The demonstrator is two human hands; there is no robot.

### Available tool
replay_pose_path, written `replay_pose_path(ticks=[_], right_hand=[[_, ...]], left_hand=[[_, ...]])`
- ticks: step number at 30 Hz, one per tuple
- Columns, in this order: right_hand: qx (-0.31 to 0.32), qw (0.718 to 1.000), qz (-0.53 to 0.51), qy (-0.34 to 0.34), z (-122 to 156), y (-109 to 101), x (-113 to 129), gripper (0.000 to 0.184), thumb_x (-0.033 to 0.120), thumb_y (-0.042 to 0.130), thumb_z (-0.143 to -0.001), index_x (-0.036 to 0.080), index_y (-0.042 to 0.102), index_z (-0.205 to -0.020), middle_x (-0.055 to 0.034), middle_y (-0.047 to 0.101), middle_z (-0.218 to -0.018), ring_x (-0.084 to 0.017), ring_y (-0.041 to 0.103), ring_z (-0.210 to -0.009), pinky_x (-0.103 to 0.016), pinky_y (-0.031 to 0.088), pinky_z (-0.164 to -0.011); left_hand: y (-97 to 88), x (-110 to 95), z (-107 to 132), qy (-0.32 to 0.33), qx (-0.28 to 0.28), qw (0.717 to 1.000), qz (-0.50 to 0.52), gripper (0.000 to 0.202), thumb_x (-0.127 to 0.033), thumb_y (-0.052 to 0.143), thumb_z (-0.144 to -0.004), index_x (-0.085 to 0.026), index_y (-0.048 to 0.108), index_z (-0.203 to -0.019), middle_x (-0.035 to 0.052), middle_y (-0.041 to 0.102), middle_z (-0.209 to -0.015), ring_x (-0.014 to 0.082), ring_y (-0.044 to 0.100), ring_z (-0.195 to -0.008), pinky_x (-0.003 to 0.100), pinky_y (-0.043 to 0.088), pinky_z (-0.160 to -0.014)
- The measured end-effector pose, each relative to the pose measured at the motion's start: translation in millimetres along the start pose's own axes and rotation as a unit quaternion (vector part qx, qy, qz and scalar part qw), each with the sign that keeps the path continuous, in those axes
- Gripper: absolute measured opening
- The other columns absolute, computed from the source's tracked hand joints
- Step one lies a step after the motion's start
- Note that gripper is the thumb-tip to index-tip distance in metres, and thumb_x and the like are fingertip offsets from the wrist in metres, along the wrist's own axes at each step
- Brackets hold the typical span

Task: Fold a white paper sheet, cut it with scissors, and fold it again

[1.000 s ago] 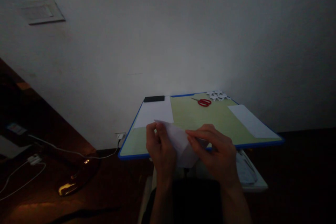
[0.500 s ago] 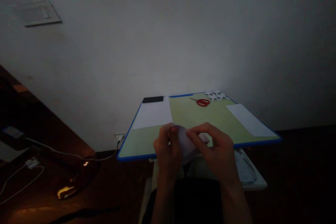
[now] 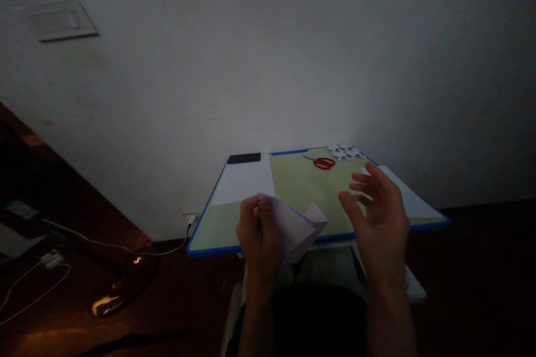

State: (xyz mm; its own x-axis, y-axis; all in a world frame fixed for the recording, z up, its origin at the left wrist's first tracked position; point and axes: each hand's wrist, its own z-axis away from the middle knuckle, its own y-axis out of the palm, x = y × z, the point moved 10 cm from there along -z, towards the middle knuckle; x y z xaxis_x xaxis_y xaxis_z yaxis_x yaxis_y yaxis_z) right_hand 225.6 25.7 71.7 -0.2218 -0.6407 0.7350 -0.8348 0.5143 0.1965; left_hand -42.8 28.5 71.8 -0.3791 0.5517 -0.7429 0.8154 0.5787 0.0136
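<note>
My left hand (image 3: 260,237) pinches a folded piece of white paper (image 3: 293,228) by its left side, just above the near edge of the table. The paper is creased, and a flap stands up at its right end. My right hand (image 3: 379,217) is apart from the paper, to its right, with fingers spread and nothing in them. Beyond the hands, red-handled scissors (image 3: 324,163) lie on the tabletop. Several small folded white paper pieces (image 3: 345,152) sit together at the far right corner.
The yellow-green table (image 3: 226,228) has a blue rim and stands against a grey wall (image 3: 268,56). A white sheet (image 3: 243,183) and a dark flat object (image 3: 244,158) lie far left; another white sheet (image 3: 414,201) lies right. A white cable (image 3: 125,248) runs to a wall socket at left.
My right hand has let go of the folded paper and moved right, its fingers opening. My left hand still grips the paper and has shifted slightly left; more of the paper now shows.
</note>
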Motion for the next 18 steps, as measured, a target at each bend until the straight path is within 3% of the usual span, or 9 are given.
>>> replay_pose_path(ticks=[4,7,10,14,18], right_hand=[[0.184,0.981,0.014,-0.057,10.8,32.9,18.8,0.017,0.034,0.067,-0.102,0.030,0.077,-0.115,-0.0068,0.075,-0.118,-0.025,0.068,-0.115,-0.044,0.055,-0.097],[0.280,0.957,0.008,-0.083,26.6,56.3,32.5,0.026,0.033,0.077,-0.096,0.030,0.076,-0.122,-0.0058,0.076,-0.117,-0.025,0.069,-0.112,-0.043,0.055,-0.096],[0.296,0.950,0.007,-0.095,33.8,66.9,38.9,0.021,0.027,0.078,-0.096,0.030,0.077,-0.117,-0.0018,0.079,-0.102,-0.021,0.071,-0.096,-0.038,0.056,-0.085],[0.269,0.959,0.007,-0.084,32.5,65.9,36.9,0.019,0.021,0.077,-0.096,0.030,0.079,-0.112,0.0013,0.079,-0.092,-0.017,0.070,-0.080,-0.033,0.054,-0.076],[0.262,0.960,-0.009,-0.097,32.0,64.0,39.7,0.022,0.017,0.076,-0.096,0.031,0.081,-0.112,0.0025,0.079,-0.087,-0.016,0.070,-0.075,-0.032,0.054,-0.072]], left_hand=[[2.3,-1.3,0.0,-0.002,0.012,1.000,0.003,0.028,-0.044,0.057,-0.105,-0.022,0.061,-0.089,-0.0060,0.049,-0.055,0.0102,0.039,-0.045,0.022,0.028,-0.043],[3.4,-3.7,-0.8,0.004,0.017,1.000,0.000,0.031,-0.047,0.056,-0.106,-0.022,0.061,-0.089,-0.0056,0.052,-0.056,0.0100,0.041,-0.045,0.021,0.028,-0.043],[3.2,-6.0,-1.1,0.006,0.012,1.000,-0.006,0.032,-0.049,0.057,-0.105,-0.021,0.061,-0.088,-0.0061,0.051,-0.054,0.0098,0.041,-0.043,0.021,0.027,-0.042],[2.3,-6.0,-0.2,-0.022,0.005,1.000,0.013,0.033,-0.049,0.057,-0.105,-0.022,0.062,-0.088,-0.0072,0.048,-0.052,0.0100,0.039,-0.042,0.021,0.025,-0.040],[-5.3,-12.4,-1.6,-0.017,-0.021,0.999,0.023,0.035,-0.044,0.058,-0.105,-0.021,0.061,-0.079,-0.0035,0.054,-0.061,0.0122,0.049,-0.054,0.022,0.036,-0.048]])
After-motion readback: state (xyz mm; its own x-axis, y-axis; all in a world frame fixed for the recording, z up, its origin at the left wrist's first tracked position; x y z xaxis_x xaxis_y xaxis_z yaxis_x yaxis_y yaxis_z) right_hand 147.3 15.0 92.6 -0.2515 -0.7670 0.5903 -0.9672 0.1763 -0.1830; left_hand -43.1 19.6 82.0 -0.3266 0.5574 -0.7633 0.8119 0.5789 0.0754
